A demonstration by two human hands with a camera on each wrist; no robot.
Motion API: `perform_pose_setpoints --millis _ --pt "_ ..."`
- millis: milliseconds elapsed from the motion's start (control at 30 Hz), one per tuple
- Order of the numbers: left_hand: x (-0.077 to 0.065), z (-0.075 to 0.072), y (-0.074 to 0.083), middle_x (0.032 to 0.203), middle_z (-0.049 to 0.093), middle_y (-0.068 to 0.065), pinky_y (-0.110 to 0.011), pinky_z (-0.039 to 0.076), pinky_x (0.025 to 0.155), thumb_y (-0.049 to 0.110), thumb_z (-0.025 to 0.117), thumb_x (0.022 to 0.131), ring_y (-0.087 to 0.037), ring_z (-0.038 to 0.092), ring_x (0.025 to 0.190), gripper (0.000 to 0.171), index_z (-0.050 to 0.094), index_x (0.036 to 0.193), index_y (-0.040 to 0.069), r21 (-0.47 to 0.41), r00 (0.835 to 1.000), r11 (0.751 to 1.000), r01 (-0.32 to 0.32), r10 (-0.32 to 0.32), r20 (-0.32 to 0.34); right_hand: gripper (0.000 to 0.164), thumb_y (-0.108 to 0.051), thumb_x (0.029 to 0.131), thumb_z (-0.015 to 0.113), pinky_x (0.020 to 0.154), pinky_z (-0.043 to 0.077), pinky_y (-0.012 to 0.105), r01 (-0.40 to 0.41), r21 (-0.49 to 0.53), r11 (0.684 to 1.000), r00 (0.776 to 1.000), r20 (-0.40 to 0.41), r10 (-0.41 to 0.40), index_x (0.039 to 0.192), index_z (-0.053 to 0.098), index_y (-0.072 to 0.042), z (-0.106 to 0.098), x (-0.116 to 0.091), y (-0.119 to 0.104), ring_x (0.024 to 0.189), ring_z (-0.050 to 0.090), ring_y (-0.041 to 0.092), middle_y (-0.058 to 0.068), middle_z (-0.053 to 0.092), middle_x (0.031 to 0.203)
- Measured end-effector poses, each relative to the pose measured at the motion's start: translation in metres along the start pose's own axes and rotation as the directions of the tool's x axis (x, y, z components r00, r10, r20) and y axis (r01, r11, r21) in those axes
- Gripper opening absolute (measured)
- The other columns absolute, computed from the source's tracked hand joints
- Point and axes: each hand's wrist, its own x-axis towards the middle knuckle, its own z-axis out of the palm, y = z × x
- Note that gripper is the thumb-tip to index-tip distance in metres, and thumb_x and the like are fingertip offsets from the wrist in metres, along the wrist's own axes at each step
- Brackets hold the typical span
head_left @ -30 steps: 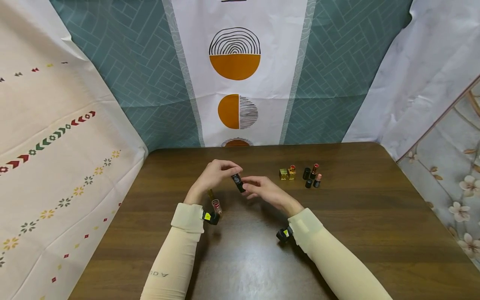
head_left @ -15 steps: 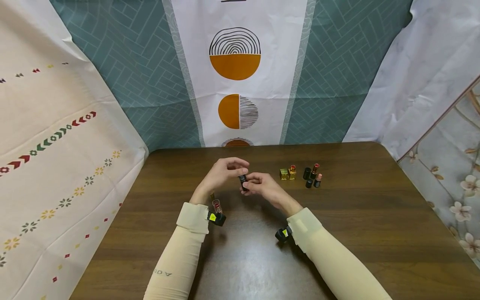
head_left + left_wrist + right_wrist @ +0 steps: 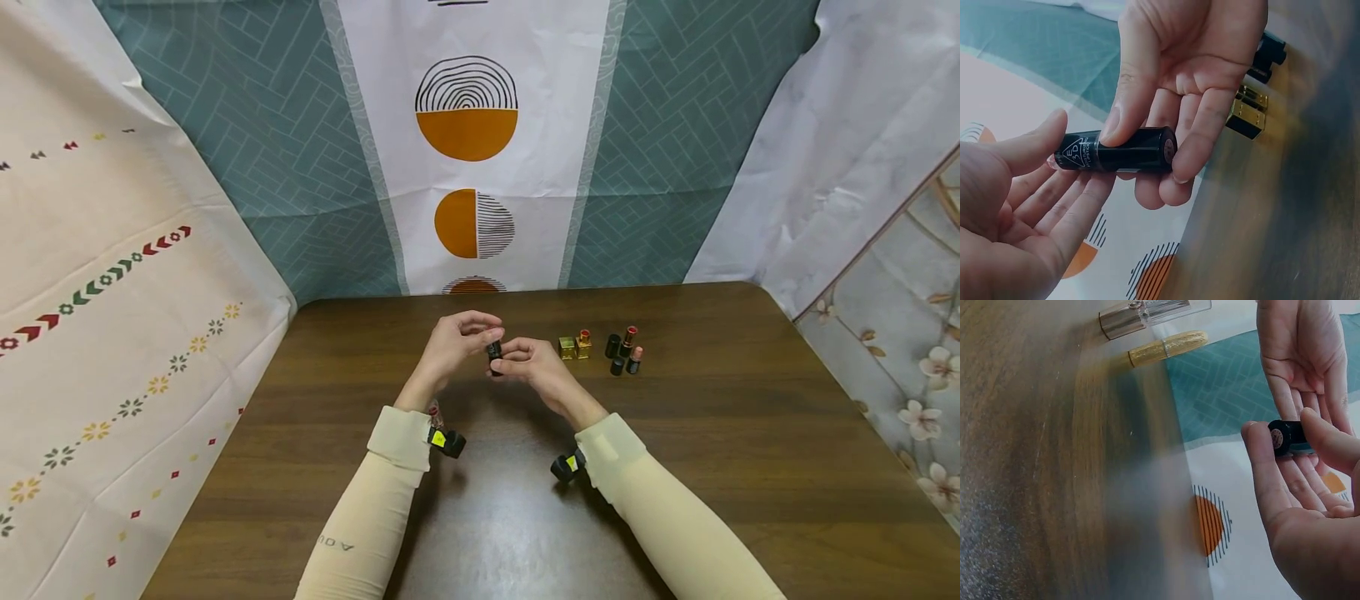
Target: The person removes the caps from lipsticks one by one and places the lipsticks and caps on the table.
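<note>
A black lipstick tube (image 3: 494, 353) with white lettering is held between both hands above the table. My left hand (image 3: 453, 343) pinches its lettered end between thumb and fingers. My right hand (image 3: 542, 368) grips the other end; the left wrist view shows its thumb lying along the tube (image 3: 1138, 151). A small round label marks the tube's end in the right wrist view. Under my left wrist, partly covered, stands a lipstick with a clear cap (image 3: 436, 414). Beside that one, in the right wrist view, is a slim gold tube (image 3: 1169, 349).
On the table (image 3: 712, 433), right of my hands, stand a gold cap (image 3: 566, 348) and an uncapped gold lipstick (image 3: 583, 344). Farther right are two uncapped lipsticks (image 3: 634, 360) with two black caps (image 3: 612, 345). Patterned cloth (image 3: 300, 167) hangs behind the table.
My left hand has moved right, toward the right hand. The black tube has turned more upright, and my right hand has closed round its lower end. My left wrist now covers more of the clear-capped lipstick.
</note>
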Motion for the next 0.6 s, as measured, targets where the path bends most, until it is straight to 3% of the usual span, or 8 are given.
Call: perform_pose_setpoints --millis 200,600 --pt "0.001 0.0019 0.0003 0.108 0.076 -0.014 -0.036 0.06 0.09 0.015 0.075 0.097 -0.022 0.075 0.097 0.028 0.073 0.12 -0.002 -0.029 0.999 1.0 0.011 -0.012 -0.036 0.025 0.0 0.1 0.067 0.088 0.06 0.04 0.004 -0.015 1.0 1.0 0.006 -0.004 0.121 0.062 0.013 -0.0014 -0.0005 0.0014 0.089 0.076 0.021 0.022 0.076 0.105" --pt "0.0038 0.0041 0.0015 0.106 0.077 -0.012 -0.037 0.06 0.089 0.013 0.074 0.098 -0.018 0.075 0.094 0.03 0.072 0.122 -0.005 -0.037 0.995 0.998 0.056 -0.058 -0.079 0.025 0.0 0.1 0.067 0.098 0.051 0.062 0.035 -0.118 0.992 0.999 0.008 -0.034 0.119 0.063 0.016 -0.0047 -0.0031 -0.0037 0.084 0.076 0.018 0.027 0.075 0.105"
